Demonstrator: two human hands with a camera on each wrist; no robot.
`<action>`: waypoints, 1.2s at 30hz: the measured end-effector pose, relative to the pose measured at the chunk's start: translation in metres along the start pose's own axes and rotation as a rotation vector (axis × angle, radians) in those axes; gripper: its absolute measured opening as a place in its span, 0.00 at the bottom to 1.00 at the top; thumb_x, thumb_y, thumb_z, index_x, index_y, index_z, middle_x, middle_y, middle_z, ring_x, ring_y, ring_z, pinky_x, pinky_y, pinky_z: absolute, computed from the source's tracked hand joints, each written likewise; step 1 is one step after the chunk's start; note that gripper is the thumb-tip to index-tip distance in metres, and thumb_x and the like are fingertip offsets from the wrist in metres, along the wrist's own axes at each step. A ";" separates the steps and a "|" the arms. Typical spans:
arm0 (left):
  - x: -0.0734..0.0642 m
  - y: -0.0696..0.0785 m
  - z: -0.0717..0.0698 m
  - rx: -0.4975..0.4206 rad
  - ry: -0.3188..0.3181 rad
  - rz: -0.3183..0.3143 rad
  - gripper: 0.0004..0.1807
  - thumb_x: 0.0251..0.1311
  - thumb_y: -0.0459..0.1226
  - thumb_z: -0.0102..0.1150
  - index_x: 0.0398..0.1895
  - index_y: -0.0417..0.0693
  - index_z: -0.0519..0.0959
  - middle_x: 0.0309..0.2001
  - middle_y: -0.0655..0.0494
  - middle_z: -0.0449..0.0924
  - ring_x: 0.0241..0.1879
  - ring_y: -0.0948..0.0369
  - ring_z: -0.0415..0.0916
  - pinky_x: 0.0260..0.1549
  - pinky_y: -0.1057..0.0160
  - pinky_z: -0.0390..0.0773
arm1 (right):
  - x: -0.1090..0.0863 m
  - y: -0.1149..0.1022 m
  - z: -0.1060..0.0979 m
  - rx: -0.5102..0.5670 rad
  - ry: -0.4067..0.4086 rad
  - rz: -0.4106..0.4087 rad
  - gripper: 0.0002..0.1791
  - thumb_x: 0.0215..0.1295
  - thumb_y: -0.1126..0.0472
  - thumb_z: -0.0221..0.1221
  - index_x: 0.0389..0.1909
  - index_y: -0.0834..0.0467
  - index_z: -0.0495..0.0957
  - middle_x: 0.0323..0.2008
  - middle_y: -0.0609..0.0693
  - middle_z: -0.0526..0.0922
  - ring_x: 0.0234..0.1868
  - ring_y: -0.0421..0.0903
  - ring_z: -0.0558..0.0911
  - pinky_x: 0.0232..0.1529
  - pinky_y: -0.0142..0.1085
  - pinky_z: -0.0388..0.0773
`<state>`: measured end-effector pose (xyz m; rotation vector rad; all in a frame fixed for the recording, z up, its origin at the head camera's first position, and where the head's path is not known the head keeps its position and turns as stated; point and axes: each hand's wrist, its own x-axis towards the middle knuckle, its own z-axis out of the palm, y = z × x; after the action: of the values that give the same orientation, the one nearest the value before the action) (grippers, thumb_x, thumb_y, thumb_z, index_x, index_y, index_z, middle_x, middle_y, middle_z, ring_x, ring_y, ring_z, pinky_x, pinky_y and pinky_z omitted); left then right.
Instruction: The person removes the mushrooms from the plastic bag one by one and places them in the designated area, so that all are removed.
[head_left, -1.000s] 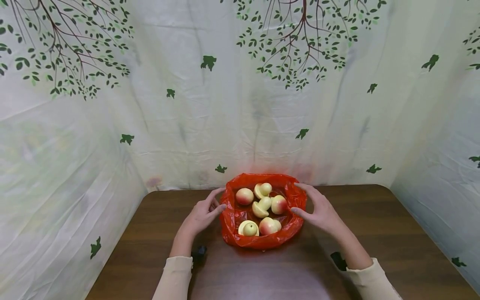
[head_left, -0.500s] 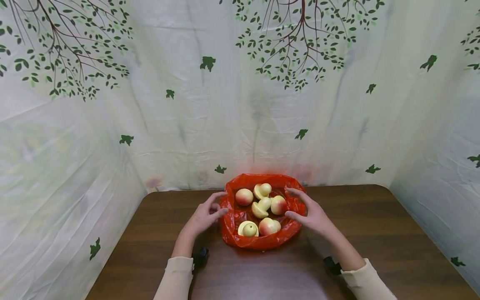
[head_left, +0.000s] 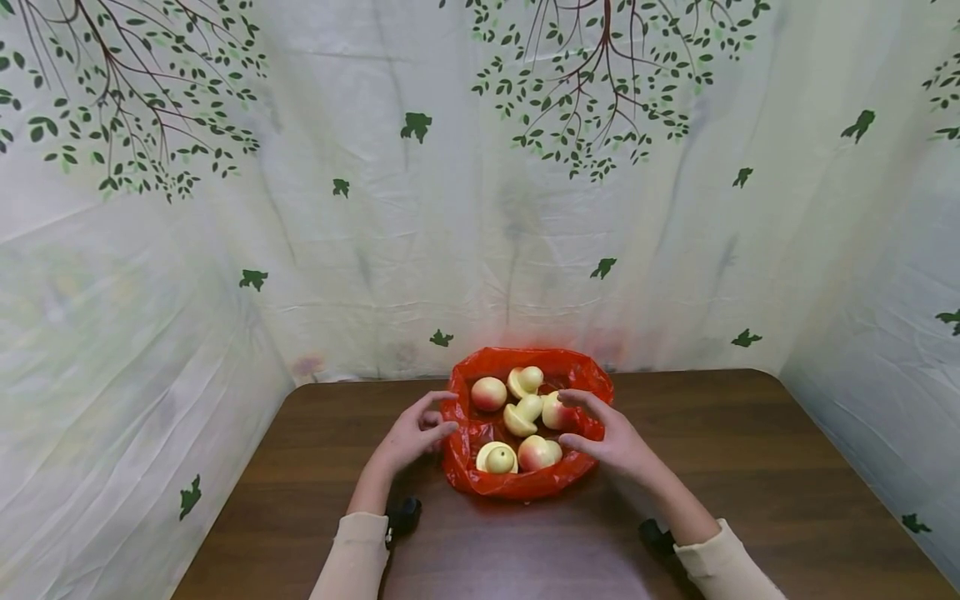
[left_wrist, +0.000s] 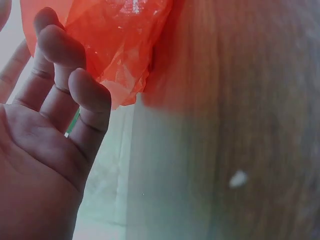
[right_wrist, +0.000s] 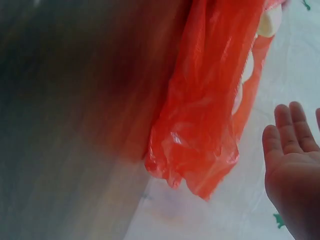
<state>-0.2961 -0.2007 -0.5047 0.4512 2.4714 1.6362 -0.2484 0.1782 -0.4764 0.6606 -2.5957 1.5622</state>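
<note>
A red plastic bag (head_left: 525, 485) stands on the table with its mouth spread wide. Inside lie several cream-and-red mushroom-shaped pieces (head_left: 522, 414), some showing a pale stem and flat underside. At the bag's left rim is my left hand (head_left: 408, 433), thumb and index finger reaching toward it and the other fingers loosely bent, holding nothing. My right hand (head_left: 611, 433) hovers over the bag's right side, its thumb and fingers apart and nothing between them, partly covering one piece. In the right wrist view, that hand (right_wrist: 295, 165) appears beside the bag (right_wrist: 200, 110), its fingers extended.
The brown wooden table (head_left: 750, 467) extends to both sides and in front of the bag. A pale curtain (head_left: 480, 208) printed with leaves and branches hangs right behind it. A black wrist device (head_left: 403, 517) sits under the left wrist, another (head_left: 656, 536) under the right.
My right hand has moved left, from the bag's right rim to over its right side. The left hand has shifted slightly right and nearer. The bag and its pieces have stayed put.
</note>
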 end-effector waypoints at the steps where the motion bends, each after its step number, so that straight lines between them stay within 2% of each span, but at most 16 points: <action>1: 0.000 0.000 0.000 -0.004 -0.002 -0.001 0.28 0.70 0.46 0.69 0.70 0.58 0.74 0.26 0.54 0.76 0.24 0.59 0.72 0.28 0.62 0.78 | 0.000 0.001 0.002 0.008 -0.007 0.002 0.34 0.67 0.50 0.71 0.72 0.47 0.72 0.70 0.55 0.79 0.74 0.64 0.73 0.71 0.70 0.68; 7: 0.000 -0.001 0.003 -0.033 -0.034 -0.015 0.27 0.68 0.45 0.71 0.67 0.52 0.76 0.24 0.55 0.77 0.23 0.59 0.74 0.29 0.60 0.79 | -0.001 0.004 0.011 0.029 -0.039 0.020 0.32 0.67 0.52 0.72 0.70 0.52 0.75 0.68 0.58 0.80 0.70 0.62 0.78 0.69 0.61 0.76; 11: -0.001 -0.003 0.004 -0.050 -0.048 -0.023 0.27 0.67 0.44 0.73 0.66 0.50 0.77 0.24 0.58 0.79 0.24 0.58 0.74 0.29 0.59 0.80 | 0.000 0.005 0.015 0.020 -0.042 0.024 0.31 0.66 0.53 0.72 0.68 0.54 0.76 0.66 0.58 0.82 0.67 0.62 0.80 0.68 0.61 0.76; 18: 0.000 -0.006 0.003 -0.051 -0.067 0.005 0.30 0.64 0.40 0.74 0.68 0.47 0.76 0.27 0.56 0.80 0.25 0.55 0.73 0.26 0.60 0.78 | 0.001 0.010 0.023 0.054 -0.091 0.026 0.34 0.65 0.53 0.73 0.69 0.61 0.75 0.65 0.62 0.81 0.63 0.63 0.82 0.65 0.62 0.78; 27: 0.001 -0.008 0.003 -0.050 -0.063 -0.016 0.31 0.63 0.42 0.75 0.69 0.51 0.75 0.28 0.59 0.82 0.22 0.61 0.70 0.26 0.62 0.76 | -0.001 0.014 0.029 0.036 -0.129 0.049 0.35 0.65 0.50 0.74 0.68 0.60 0.75 0.64 0.61 0.82 0.59 0.58 0.84 0.63 0.60 0.80; 36: -0.001 -0.006 0.003 -0.053 -0.039 -0.022 0.33 0.62 0.43 0.76 0.69 0.58 0.74 0.27 0.60 0.81 0.22 0.59 0.69 0.25 0.63 0.75 | -0.002 0.021 0.033 0.004 -0.135 0.046 0.31 0.67 0.51 0.72 0.67 0.57 0.76 0.63 0.55 0.83 0.63 0.57 0.83 0.67 0.59 0.78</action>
<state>-0.2955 -0.2004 -0.5118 0.4430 2.3908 1.6638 -0.2491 0.1594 -0.5107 0.7373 -2.7232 1.5885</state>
